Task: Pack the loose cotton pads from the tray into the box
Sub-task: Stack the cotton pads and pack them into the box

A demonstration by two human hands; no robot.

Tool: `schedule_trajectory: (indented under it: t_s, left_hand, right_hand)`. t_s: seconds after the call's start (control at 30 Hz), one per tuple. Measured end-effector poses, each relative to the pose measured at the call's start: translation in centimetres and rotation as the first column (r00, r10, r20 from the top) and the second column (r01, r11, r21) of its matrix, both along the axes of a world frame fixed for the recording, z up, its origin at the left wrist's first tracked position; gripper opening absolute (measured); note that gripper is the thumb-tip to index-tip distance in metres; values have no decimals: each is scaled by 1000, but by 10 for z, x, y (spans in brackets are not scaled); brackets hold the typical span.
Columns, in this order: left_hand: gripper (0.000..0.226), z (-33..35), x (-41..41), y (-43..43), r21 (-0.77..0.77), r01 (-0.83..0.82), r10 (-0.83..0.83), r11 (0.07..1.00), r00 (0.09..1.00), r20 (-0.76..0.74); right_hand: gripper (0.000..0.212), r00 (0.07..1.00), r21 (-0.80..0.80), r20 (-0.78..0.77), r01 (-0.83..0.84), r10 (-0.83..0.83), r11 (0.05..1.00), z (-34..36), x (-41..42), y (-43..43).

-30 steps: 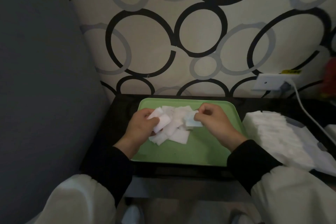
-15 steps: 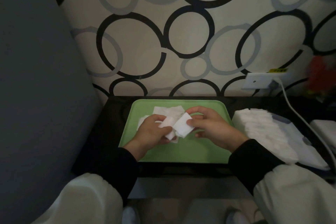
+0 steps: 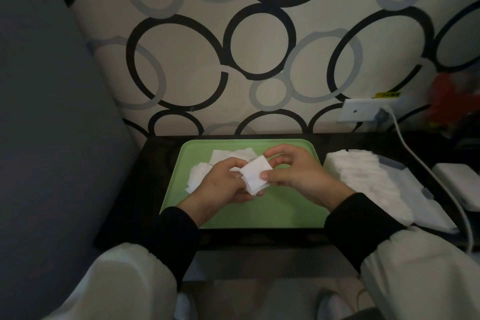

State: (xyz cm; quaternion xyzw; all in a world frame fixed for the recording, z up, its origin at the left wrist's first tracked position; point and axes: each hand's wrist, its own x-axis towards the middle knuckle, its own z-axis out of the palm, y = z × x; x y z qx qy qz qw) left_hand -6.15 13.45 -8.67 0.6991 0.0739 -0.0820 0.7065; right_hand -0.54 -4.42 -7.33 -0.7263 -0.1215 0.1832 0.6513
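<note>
On the left half of the green tray (image 3: 272, 210), loose cotton pads (image 3: 201, 176) lie in a ragged overlapping scatter, some reaching toward the far rim. So there's work left here: those pads are not yet picked up.

Moving in, the left hand (image 3: 220, 187) hovers over the tray, fingers curled, cradling a small stack of pads (image 3: 255, 175) from beneath and from the left. The stack sits lifted off the tray, tilted, right between the two hands. The right hand (image 3: 298, 176) meets it from the other side, thumb pressed on the near right edge and forefinger hooked over the far corner, the other fingers loosely bent behind. It looks like the stack is being squared up before it goes anywhere.

Further right, just beside the tray on the dark table (image 3: 145, 189), the box (image 3: 413, 197) lies open with a long row of packed pads (image 3: 363, 182) standing on edge inside it. I judge this well along: most of the pads appear to be in the box, with one handful in the hands and a modest scatter on the tray to go. How much room remains in the box, I can't tell.
</note>
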Motion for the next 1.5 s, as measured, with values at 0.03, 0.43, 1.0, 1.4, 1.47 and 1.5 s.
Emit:
schedule_trajectory:
  t_s: [0.03, 0.43, 1.0, 1.4, 1.47, 1.5]
  left_hand:
    - [20, -1, 0, 1, -15, -16, 16, 1000, 1000, 0]
    - [36, 0, -4, 7, -25, -37, 36, 999, 999, -26]
    - [32, 3, -7, -1, 44, 26, -27, 999, 1000, 13]
    - [23, -2, -2, -6, 3, -37, 37, 999, 999, -14]
    - [21, -3, -1, -6, 6, -27, 28, 1000, 999, -23]
    - [21, -3, -1, -6, 7, -23, 23, 1000, 999, -26]
  right_hand:
    - [44, 1000, -14, 0, 5, -5, 1000, 1, 0, -2]
    - [40, 992, -73, 22, -122, 124, 990, 5, -1, -8]
    - [35, 986, 45, -44, -156, 158, 987, 6, 1, -6]
    - [35, 997, -138, 70, -29, 39, 990, 7, -1, -4]
    - [39, 995, -176, 99, -14, 32, 984, 7, -1, -4]
    - [41, 995, -180, 100, -10, 29, 984, 7, -1, -4]
